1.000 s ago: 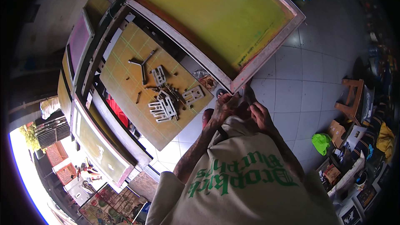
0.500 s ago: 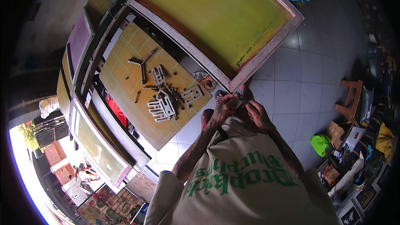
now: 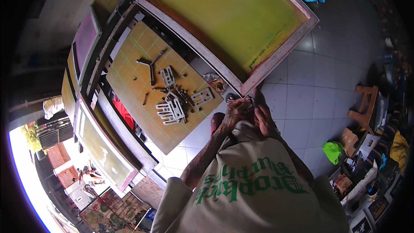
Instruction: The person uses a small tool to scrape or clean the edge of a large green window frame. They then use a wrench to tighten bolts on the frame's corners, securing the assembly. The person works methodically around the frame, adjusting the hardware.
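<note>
My left hand (image 3: 235, 111) is closed in front of my shirt, just below the near corner of a screen printing frame (image 3: 242, 85). Its fingers pinch something small and dark that I cannot make out. Close against it, my right hand (image 3: 262, 114) has its fingers curled inward; what they hold is hidden. On a wooden board (image 3: 161, 140) to the left lie slotted metal plates (image 3: 201, 97), a three-armed socket wrench (image 3: 151, 66) and several loose bolts (image 3: 145, 99).
The yellow-green mesh (image 3: 233, 21) of the frame reaches over the far middle. More printing screens (image 3: 101, 142) stand at the left. A wooden stool (image 3: 363, 105), a bright green bag (image 3: 332, 152) and a cardboard box (image 3: 350, 140) are on the tiled floor at the right.
My right hand has moved left and closer to my left hand, its fingers drawing in. The view has shifted slightly; the metal parts on the board look unmoved.
</note>
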A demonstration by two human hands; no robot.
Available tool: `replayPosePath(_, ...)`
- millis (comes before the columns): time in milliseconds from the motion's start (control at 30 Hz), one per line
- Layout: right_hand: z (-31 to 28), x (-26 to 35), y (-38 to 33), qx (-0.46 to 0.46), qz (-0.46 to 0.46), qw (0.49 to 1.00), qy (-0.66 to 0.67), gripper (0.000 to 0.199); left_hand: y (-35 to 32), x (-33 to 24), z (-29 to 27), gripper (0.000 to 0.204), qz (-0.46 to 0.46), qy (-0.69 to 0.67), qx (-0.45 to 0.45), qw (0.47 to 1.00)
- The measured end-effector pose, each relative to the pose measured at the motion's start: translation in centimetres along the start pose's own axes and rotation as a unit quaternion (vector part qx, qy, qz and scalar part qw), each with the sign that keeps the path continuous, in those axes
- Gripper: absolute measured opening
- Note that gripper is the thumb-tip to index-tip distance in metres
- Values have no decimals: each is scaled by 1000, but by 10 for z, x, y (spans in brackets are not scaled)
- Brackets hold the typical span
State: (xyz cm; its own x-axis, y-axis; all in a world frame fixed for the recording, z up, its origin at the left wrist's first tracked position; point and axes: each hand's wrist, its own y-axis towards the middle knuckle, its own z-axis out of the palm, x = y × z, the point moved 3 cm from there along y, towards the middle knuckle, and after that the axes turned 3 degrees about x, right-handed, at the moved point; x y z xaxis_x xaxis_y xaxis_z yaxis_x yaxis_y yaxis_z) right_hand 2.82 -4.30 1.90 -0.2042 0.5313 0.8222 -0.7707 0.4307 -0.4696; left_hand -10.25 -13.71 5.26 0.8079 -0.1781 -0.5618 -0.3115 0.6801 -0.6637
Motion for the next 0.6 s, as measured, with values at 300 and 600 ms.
replayPosePath(300,-4,21,1,-97,-306,817,-479,34,-7,-2,11,30,48,57,-12,997)
replayPosePath(600,-5,47,6,13,9,957,-289,32,6,-1,28,45,115,347,-116,923)
